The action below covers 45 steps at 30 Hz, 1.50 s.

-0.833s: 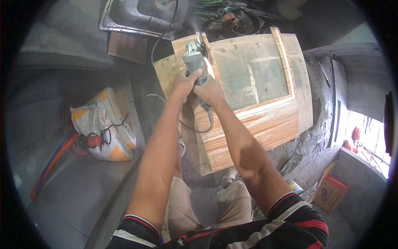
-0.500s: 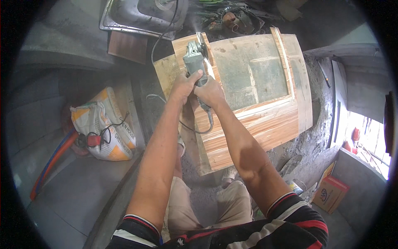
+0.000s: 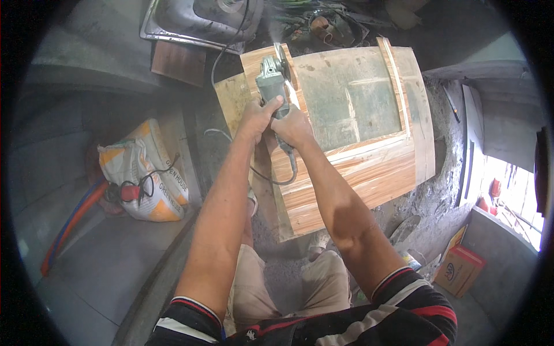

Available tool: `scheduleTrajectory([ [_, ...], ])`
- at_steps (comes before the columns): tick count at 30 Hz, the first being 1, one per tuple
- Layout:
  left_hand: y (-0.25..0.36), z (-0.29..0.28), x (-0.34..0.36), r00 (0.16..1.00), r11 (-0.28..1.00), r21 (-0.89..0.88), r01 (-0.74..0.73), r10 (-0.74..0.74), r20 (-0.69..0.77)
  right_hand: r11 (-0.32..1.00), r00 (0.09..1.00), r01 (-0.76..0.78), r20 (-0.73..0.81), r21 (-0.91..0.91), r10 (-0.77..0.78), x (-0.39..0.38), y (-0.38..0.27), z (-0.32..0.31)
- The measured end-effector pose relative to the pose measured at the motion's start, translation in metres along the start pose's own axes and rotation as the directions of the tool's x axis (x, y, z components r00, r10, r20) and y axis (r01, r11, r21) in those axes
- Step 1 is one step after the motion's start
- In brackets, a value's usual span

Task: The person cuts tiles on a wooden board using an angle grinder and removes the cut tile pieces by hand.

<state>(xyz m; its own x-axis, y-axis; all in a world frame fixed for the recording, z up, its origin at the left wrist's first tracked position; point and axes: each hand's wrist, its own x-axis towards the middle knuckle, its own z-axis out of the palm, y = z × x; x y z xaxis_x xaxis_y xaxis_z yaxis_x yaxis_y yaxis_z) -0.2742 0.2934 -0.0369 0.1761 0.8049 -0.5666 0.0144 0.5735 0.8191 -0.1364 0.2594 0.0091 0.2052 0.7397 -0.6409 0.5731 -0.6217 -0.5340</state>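
Observation:
My left hand (image 3: 257,118) and right hand (image 3: 294,127) grip a grey angle grinder (image 3: 270,83). Its disc (image 3: 281,60) meets the far part of a wood-grain piece (image 3: 251,57), with pale dust rising there. Beneath lies a stained beige board (image 3: 329,75) bearing a larger wood-grain piece (image 3: 358,173) along its near side and a narrow strip (image 3: 392,75) at the right. The cord (image 3: 268,179) loops below the grinder. The fingers under the grinder's body are partly hidden.
A steel sink (image 3: 173,34) and brown panel (image 3: 176,60) are at the back, beside dark clutter (image 3: 320,29). Sacks (image 3: 150,167) and orange hose (image 3: 69,225) lie left. A blade-like tool (image 3: 453,106), cardboard box (image 3: 459,268) and bright opening (image 3: 513,190) are right.
The whole view has shifted very slightly. My hands and the grinder stay in about the same place on the wood-grain piece, with dust still rising at the disc.

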Motion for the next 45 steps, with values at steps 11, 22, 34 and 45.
scheduleTrajectory([
  [11, -0.007, -0.001, -0.002, 1.000, 0.999, 0.046, 0.029, -0.028, -0.008, 1.000, 0.999, -0.012, 0.035, 0.006, 0.011, 0.001, 0.008, 0.005],
  [22, -0.007, 0.002, -0.016, 0.999, 0.998, 0.063, 0.029, -0.030, 0.015, 1.000, 1.000, -0.006, 0.021, -0.013, 0.006, -0.008, 0.018, 0.008],
  [34, -0.008, 0.009, -0.022, 0.999, 1.000, 0.027, -0.012, 0.013, -0.030, 1.000, 0.998, -0.012, 0.065, -0.020, 0.013, -0.007, 0.021, 0.005],
  [45, -0.021, 0.007, -0.024, 0.999, 0.992, 0.120, 0.042, -0.040, -0.020, 1.000, 0.999, -0.021, 0.034, -0.015, 0.022, -0.023, 0.028, 0.006],
])
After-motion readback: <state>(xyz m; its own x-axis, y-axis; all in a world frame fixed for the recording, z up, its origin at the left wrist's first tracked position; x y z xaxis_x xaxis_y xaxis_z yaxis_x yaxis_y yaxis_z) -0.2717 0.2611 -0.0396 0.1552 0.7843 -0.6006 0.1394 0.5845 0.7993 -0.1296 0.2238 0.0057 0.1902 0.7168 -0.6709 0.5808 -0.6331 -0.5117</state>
